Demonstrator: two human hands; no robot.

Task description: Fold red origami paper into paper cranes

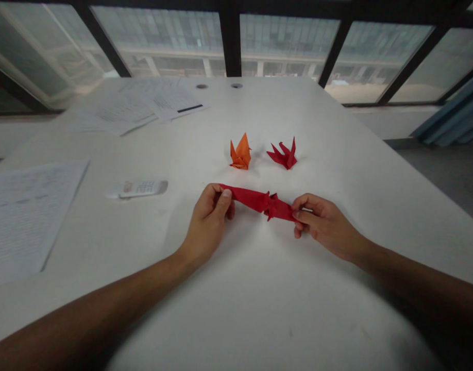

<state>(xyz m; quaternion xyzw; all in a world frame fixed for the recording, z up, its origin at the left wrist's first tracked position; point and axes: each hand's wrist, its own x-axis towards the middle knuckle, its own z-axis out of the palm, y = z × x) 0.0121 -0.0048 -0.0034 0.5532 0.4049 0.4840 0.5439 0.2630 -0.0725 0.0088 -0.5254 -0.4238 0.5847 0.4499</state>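
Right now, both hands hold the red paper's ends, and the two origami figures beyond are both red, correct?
No: the head view shows the left origami figure orange; the right figure is red. Left hand and right hand hold the red paper by its ends.

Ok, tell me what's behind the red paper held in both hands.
Behind it, an orange origami figure and, to its right, a red origami figure stand on the white table. Anything directly covered by the held paper can't be seen.
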